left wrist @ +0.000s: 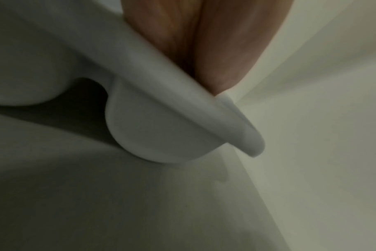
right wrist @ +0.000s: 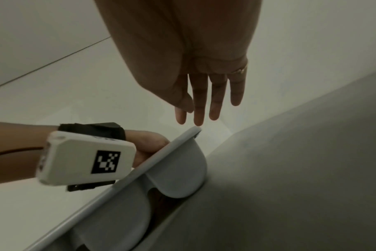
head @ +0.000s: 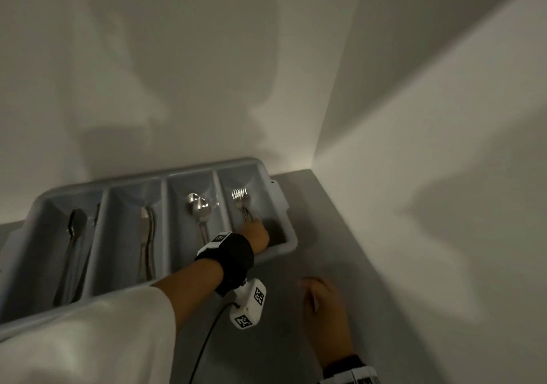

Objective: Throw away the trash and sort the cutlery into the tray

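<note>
A grey four-compartment cutlery tray (head: pixel 133 180) lies on the grey table, against the wall. Its rightmost compartment holds forks (head: pixel 240 198), and my left hand (head: pixel 256 234) reaches into it at the fork handles. The tray rim (left wrist: pixel 161 81) hides the fingers of my left hand (left wrist: pixel 193 34), so I cannot see whether they hold a fork. Spoons (head: pixel 199 206), knives (head: pixel 148 229) and dark tongs (head: pixel 75 229) fill the other compartments. My right hand (head: pixel 322 306) hovers empty over the table, right of the tray, its fingers (right wrist: pixel 215 101) straight near the tray's corner (right wrist: pixel 193 130).
The tray sits in a corner: one wall runs behind it and another wall (head: pixel 444 176) closes the right side. A strip of bare grey table (head: pixel 325 235) lies between tray and right wall. A white wrist camera (head: pixel 250 303) with a cable hangs under my left wrist.
</note>
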### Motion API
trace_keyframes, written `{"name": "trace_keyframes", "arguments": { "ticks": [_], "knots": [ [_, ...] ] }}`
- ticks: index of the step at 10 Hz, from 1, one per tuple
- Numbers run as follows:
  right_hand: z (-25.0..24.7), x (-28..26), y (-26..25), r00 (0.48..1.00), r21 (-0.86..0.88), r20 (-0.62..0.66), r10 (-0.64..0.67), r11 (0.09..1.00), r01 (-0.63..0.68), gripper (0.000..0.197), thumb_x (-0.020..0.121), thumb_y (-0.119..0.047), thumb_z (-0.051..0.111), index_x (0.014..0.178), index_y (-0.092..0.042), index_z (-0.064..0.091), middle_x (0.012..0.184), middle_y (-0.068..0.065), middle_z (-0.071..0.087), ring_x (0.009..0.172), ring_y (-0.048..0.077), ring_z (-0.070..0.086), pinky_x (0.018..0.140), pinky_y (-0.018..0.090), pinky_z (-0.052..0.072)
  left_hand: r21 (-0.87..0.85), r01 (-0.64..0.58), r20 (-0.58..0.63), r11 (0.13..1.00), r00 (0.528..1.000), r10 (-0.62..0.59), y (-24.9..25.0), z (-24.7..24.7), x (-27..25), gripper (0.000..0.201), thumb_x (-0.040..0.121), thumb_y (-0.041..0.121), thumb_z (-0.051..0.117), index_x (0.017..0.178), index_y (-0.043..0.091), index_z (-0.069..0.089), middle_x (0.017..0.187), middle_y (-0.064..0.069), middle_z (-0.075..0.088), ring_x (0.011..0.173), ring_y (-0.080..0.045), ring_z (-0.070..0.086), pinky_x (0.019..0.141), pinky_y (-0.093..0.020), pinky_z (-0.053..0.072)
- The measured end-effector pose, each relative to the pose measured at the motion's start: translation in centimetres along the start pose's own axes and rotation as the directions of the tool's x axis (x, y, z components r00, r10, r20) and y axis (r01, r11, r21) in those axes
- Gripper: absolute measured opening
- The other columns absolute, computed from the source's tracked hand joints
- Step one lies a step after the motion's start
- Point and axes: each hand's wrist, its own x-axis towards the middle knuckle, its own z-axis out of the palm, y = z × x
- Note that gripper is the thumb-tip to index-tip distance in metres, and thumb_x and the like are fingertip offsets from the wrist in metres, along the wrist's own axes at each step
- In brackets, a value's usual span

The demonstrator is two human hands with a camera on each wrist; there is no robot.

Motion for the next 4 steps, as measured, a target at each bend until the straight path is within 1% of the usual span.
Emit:
{"name": "trace_keyframes", "arguments": {
  "ticks": [1,2,3,4],
  "knots": [
    [-0.2,-2.1,1.2,0.997,-0.013,-0.049,0.053,0.998,-0.054,0.033,0.071,-0.007,0.045,0.083,-0.030,0.066,0.085,-0.017,0.058,0.088,0.003,0.051,0.081,-0.005,0.032,-0.032,0.004,0.185,0.999,0.983,0.002,-0.2,0.2,0.6,0.045,0.090,0.037,0.045,0.122,0.006,0.054,0.130,-0.015,0.055,0.117,-0.031,0.052,0.103,-0.040,0.038],
    [-0.4,-4.2,1.5,0.995,-0.034,-0.083,0.059,0.998,-0.062,0.032,0.072,-0.007,0.045,0.084,-0.026,0.068,0.088,-0.012,0.061,0.087,-0.001,0.049,0.082,-0.008,0.028,-0.010,-0.027,0.178,1.000,0.984,0.029,-0.6,0.3,0.6,0.042,0.091,0.035,0.044,0.119,0.005,0.056,0.127,-0.019,0.056,0.115,-0.032,0.053,0.101,-0.040,0.040],
    [0.0,-6.5,1.0,0.997,-0.073,-0.065,0.035,0.997,-0.039,0.029,0.070,-0.021,0.040,0.086,-0.036,0.059,0.093,-0.041,0.055,0.083,-0.003,0.049,0.083,-0.009,0.027,-0.011,-0.174,0.006,0.985,0.985,0.174,-0.3,-0.5,-1.5,0.030,0.091,0.012,0.045,0.115,-0.001,0.057,0.124,-0.023,0.056,0.113,-0.034,0.054,0.098,-0.038,0.042],
    [0.5,-8.7,0.2,0.998,-0.083,-0.055,-0.027,0.996,0.022,0.030,0.063,-0.011,0.053,0.085,-0.032,0.056,0.106,-0.047,0.047,0.078,0.003,0.053,0.081,-0.014,0.023,-0.127,-0.396,-0.114,0.909,0.917,0.383,-2.0,-0.7,-5.3,0.031,0.088,0.002,0.047,0.117,0.003,0.059,0.126,-0.017,0.050,0.115,-0.026,0.052,0.103,-0.023,0.036]
  ]
}}
